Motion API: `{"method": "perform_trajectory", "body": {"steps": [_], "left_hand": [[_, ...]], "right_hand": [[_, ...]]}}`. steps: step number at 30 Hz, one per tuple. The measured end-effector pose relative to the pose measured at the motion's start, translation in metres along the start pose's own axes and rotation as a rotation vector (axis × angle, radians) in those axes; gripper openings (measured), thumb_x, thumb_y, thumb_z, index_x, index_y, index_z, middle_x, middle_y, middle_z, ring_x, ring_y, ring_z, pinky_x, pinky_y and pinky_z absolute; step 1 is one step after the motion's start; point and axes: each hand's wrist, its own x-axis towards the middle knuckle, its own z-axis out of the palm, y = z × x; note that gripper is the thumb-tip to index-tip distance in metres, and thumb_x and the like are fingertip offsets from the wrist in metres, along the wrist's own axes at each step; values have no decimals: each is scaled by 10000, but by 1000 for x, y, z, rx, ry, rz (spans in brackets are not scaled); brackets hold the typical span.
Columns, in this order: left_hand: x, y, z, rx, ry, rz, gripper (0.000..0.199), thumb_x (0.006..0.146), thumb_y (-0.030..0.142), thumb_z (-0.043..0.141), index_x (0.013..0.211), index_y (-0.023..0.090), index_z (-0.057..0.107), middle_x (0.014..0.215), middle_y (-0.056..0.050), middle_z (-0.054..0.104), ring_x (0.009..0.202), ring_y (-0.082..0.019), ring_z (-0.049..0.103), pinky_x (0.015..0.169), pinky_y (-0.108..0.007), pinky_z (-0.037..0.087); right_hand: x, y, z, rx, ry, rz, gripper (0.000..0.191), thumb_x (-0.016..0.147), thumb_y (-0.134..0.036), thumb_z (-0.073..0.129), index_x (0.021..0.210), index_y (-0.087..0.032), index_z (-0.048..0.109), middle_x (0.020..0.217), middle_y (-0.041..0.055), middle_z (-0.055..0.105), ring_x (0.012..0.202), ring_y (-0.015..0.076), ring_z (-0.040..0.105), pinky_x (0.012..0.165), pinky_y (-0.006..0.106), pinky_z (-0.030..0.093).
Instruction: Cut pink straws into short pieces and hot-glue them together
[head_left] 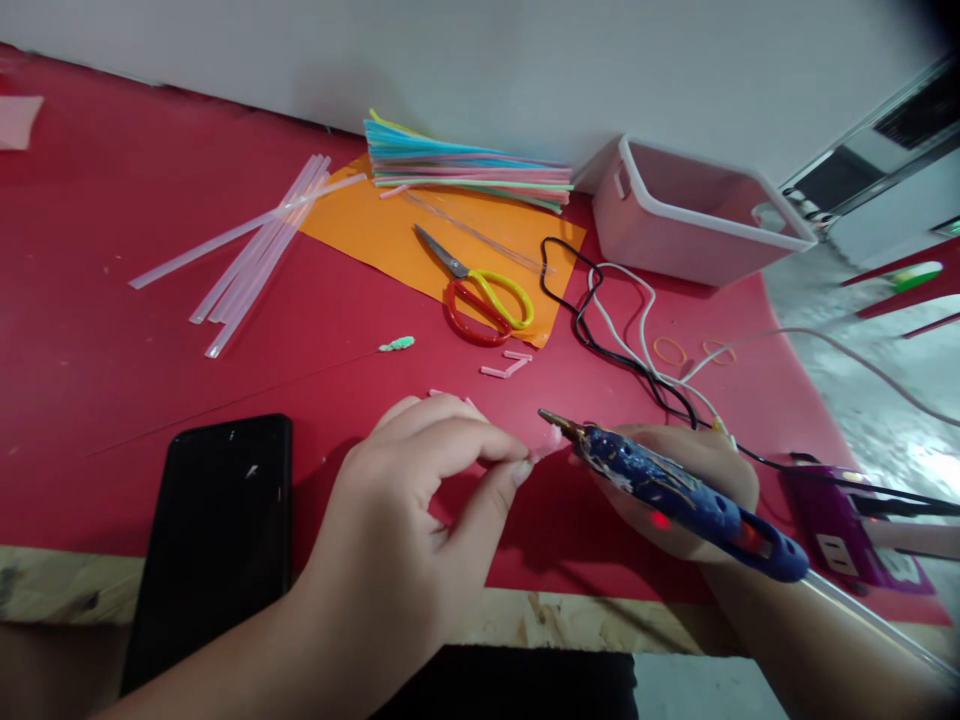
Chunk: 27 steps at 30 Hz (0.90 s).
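Note:
Between thumb and forefinger, my left hand (427,490) pinches a small pink pipe-cleaner piece (546,448). My right hand (675,480) is wrapped round a blue glue gun (667,487), whose metal nozzle points left, just above and beside the pink piece. A clear glue stick (877,620) sticks out of the gun's back end. Several short pink pieces (506,366) lie on the red table (337,380) beyond my left hand, some partly hidden by its fingers. Left of them, a thin wire with a green tip (397,344) rests on the table.
A black phone (217,530) lies at the near left, with clear sticks (262,250) behind it. Scissors (480,295) and pipe cleaners (465,168) are on orange paper (360,235). Cables (637,350), a pink bin (675,225) and a purple power strip (847,530) are right.

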Motion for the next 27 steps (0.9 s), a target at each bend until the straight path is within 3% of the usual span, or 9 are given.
{"method": "perform_trajectory", "body": {"steps": [5, 8, 11, 14, 19, 22, 24, 27], "left_hand": [[-1, -3, 1, -131, 29, -56, 118, 889, 119, 688, 817, 206, 720, 809, 0, 724, 781, -136, 675, 718, -253, 544], [0, -6, 0, -185, 58, -111, 96, 901, 167, 687, 835, 231, 717, 797, 2, 688, 756, -149, 658, 665, -264, 543], [0, -8, -1, -221, 66, -140, 74, 902, 185, 691, 856, 236, 719, 825, 1, 695, 792, -160, 669, 726, -292, 553], [1, -9, -1, -232, 70, -132, 74, 904, 196, 698, 849, 237, 725, 816, 9, 696, 766, -146, 654, 730, -281, 548], [0, -8, -3, -163, 66, -84, 79, 902, 176, 707, 859, 234, 737, 807, 17, 699, 708, -118, 608, 625, -224, 510], [1, -9, -5, -97, 51, -16, 72, 912, 171, 700, 869, 219, 732, 842, -4, 725, 755, -135, 639, 672, -250, 525], [1, -10, -7, -58, 29, 43, 85, 925, 161, 685, 885, 220, 733, 873, -17, 741, 822, -156, 668, 750, -290, 540], [1, -10, -9, 4, 9, 166, 105, 933, 149, 678, 901, 227, 740, 881, -21, 741, 867, -172, 672, 795, -322, 532]], "right_hand": [[6, 4, 0, -30, -136, 42, 179, 833, -179, 664, 1001, -220, 617, 884, 49, 728, 704, 175, 693, 639, 266, 555], [11, 7, -4, -98, -268, 99, 339, 768, -173, 628, 1103, -209, 588, 1028, 104, 693, 872, 236, 679, 744, 333, 566], [12, 13, -12, -117, -354, 124, 504, 694, -88, 569, 1181, -215, 577, 1124, 115, 680, 964, 256, 676, 835, 370, 568], [9, 25, -22, -176, -407, 95, 619, 632, -16, 534, 1208, -225, 631, 1208, 118, 677, 1107, 287, 666, 946, 430, 557], [-3, 42, -37, -346, -424, 133, 658, 703, -25, 538, 1297, -265, 684, 1333, 123, 664, 1216, 336, 646, 1005, 549, 540], [-7, 32, -47, -404, -387, 204, 630, 765, -123, 609, 1381, -247, 639, 1406, 151, 639, 1261, 396, 624, 999, 593, 550], [-3, 12, -49, -428, -265, 270, 489, 844, -279, 659, 1330, -222, 664, 1339, 167, 682, 1198, 406, 658, 961, 597, 568], [17, -30, -40, -290, -14, 415, 268, 950, -429, 626, 1093, -232, 739, 1082, 115, 765, 917, 272, 730, 807, 432, 611]]}}
